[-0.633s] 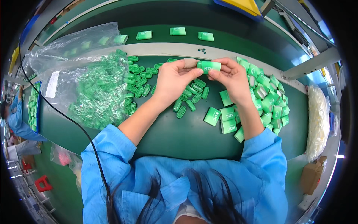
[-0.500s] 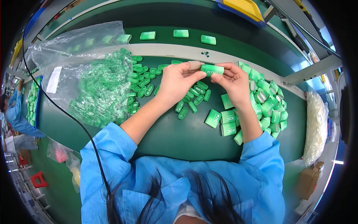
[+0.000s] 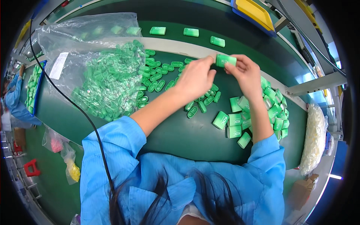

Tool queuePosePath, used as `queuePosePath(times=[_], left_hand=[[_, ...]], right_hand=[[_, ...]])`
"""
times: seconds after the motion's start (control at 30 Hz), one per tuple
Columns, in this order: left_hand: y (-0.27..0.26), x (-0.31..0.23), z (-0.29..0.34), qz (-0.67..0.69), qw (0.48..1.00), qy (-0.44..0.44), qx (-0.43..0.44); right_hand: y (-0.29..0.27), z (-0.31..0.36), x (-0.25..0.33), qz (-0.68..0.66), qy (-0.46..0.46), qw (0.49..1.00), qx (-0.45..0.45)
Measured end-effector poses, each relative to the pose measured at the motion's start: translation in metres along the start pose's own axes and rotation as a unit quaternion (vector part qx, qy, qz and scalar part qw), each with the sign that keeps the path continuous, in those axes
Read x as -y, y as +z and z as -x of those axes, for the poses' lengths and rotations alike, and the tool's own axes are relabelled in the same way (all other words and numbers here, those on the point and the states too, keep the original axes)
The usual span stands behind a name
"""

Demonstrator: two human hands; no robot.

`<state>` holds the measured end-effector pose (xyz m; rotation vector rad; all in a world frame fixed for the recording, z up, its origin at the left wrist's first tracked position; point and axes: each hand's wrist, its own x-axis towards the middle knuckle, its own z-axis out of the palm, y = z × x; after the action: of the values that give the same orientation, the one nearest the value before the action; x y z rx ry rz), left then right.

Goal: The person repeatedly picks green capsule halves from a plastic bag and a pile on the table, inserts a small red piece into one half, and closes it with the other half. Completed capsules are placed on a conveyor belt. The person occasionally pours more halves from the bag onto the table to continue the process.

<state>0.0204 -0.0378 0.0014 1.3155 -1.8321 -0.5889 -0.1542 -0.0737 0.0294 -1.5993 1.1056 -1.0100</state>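
A small green-to-white plastic case (image 3: 225,60) with rounded ends is pinched between the thumb and fingers of my right hand (image 3: 246,75), above the far edge of the bench. My left hand (image 3: 195,78) is just left of it, index fingertip at the case's left end, thumb apart with nothing visible between them; its other fingers are partly hidden. Below my left hand lie several loose green oval plastic pieces (image 3: 192,112). Beside and under my right forearm is a pile of similar green-white cases (image 3: 234,131), some showing open ends.
A clear plastic bag (image 3: 108,82) full of green oval pieces lies at the left. Three cases (image 3: 191,32) stand spaced out on the green strip beyond the pale rail (image 3: 168,45). A yellow tray (image 3: 255,14) sits far right, a white bundle (image 3: 313,138) at the right edge. A black cable (image 3: 80,125) crosses the left.
My left thumb has come off the case and dropped away from the index finger. My right hand keeps hold of the case, now slightly higher in view. The whole view has shifted a little.
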Motion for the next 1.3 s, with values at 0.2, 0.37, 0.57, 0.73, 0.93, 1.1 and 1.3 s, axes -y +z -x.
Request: queuePosePath(times=[0.2,0.37,0.57,0.73,0.93,1.1,1.3], left_hand=[[-0.024,0.024,-0.011,-0.212,0.975,0.03,-0.058],[-0.022,0.028,-0.009,-0.275,0.961,-0.005,0.027],[-0.02,0.015,-0.005,-0.146,0.989,0.003,-0.02],[-0.02,0.005,-0.006,0.145,0.982,-0.099,0.075],[-0.02,0.01,-0.007,0.485,0.841,-0.212,0.114],[-0.019,0.013,-0.008,0.502,0.827,-0.221,0.125],[-0.017,0.014,-0.006,0.441,0.876,-0.169,0.097]], right_hand=[[-0.047,-0.086,-0.051,0.138,0.143,0.976,-0.088],[-0.058,-0.083,-0.049,0.276,0.079,0.948,-0.138],[-0.033,0.024,0.028,0.348,0.067,0.927,0.122],[-0.009,0.108,0.022,0.452,-0.191,0.863,0.121],[0.005,0.122,0.017,0.376,-0.156,0.895,0.181],[0.0,0.077,0.027,0.152,-0.058,0.984,0.07],[-0.002,0.026,0.021,0.159,0.007,0.984,0.074]])
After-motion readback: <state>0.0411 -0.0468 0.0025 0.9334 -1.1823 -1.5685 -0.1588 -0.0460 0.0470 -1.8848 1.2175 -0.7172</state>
